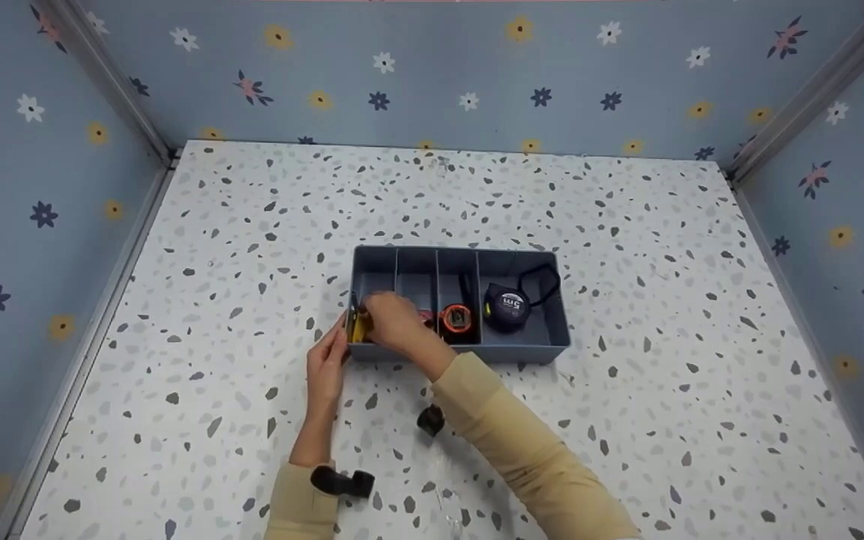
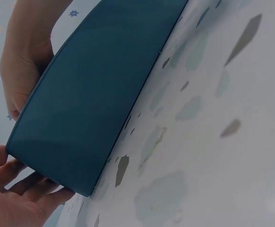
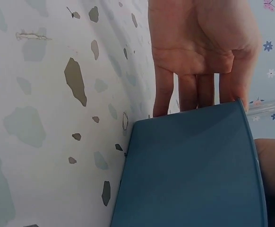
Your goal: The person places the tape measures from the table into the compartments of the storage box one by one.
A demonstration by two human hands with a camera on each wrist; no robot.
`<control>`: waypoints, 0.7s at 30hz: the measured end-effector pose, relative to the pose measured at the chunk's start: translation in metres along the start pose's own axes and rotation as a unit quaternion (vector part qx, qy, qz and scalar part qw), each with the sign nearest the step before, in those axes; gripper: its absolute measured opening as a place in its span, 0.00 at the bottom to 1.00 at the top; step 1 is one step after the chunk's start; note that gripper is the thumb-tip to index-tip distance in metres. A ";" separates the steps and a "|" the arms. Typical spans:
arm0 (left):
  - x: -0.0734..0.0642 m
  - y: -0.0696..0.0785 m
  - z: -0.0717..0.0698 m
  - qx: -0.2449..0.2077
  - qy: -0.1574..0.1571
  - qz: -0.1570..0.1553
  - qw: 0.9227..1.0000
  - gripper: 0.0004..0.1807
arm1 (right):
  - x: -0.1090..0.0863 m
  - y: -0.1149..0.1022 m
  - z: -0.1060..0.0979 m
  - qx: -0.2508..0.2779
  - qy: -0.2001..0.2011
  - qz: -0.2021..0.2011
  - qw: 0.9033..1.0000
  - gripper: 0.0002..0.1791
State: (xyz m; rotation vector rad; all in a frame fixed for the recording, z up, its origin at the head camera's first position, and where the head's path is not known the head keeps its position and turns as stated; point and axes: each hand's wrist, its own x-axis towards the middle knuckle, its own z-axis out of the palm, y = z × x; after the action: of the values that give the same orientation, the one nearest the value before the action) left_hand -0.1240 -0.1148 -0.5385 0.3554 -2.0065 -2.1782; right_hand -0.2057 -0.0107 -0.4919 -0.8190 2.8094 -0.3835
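A grey-blue divided organizer box (image 1: 458, 352) stands on the table. My left hand (image 1: 327, 360) is at its left end; in the right wrist view its fingers (image 3: 164, 90) lie nearly straight against the end wall. My right hand (image 1: 394, 319) reaches down into the leftmost compartment, beside a yellow object (image 1: 359, 328); its fingertips are hidden, so a grip cannot be made out. Partly behind that hand, a small reddish thing (image 1: 426, 317) lies in the second compartment. An orange-and-black stopwatch (image 1: 458, 318) sits in the third, and a black tape measure (image 1: 507, 307) in the widest, rightmost one.
The speckled white table (image 1: 672, 300) is enclosed by flowered blue panels (image 1: 432, 67) at the back and both sides. The tape measure's black strap (image 1: 548, 283) loops against the compartment's right side. A dark wrist mount (image 1: 342, 481) is on the left sleeve.
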 end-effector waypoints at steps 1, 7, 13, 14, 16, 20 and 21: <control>0.000 0.000 0.000 0.001 0.000 0.000 1.000 0.20 | -0.001 0.001 0.000 0.006 0.004 -0.004 1.000 0.11; 0.000 0.001 0.000 0.002 0.000 0.002 1.000 0.20 | -0.009 0.005 -0.001 0.047 0.023 -0.034 0.998 0.14; -0.001 0.001 -0.001 0.017 0.000 0.013 1.000 0.20 | -0.022 0.012 -0.005 0.122 0.054 -0.079 0.988 0.14; -0.001 0.001 -0.002 0.022 0.000 0.017 1.000 0.20 | -0.025 0.014 -0.006 0.138 0.058 -0.088 0.985 0.14; -0.001 0.000 -0.002 0.034 0.001 0.026 0.999 0.19 | -0.031 0.018 -0.008 0.169 0.066 -0.103 0.978 0.14; -0.001 0.001 -0.003 0.066 0.009 0.053 0.996 0.18 | -0.044 0.025 -0.014 0.216 0.083 -0.124 0.965 0.14; -0.002 0.001 -0.003 0.076 0.011 0.059 0.995 0.18 | -0.047 0.027 -0.015 0.222 0.088 -0.127 0.963 0.14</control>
State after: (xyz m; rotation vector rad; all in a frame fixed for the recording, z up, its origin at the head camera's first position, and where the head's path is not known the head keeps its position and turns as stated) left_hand -0.1216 -0.1175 -0.5376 0.2714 -2.1287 -1.9500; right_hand -0.1844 0.0400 -0.4805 -1.0750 2.6057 -1.1288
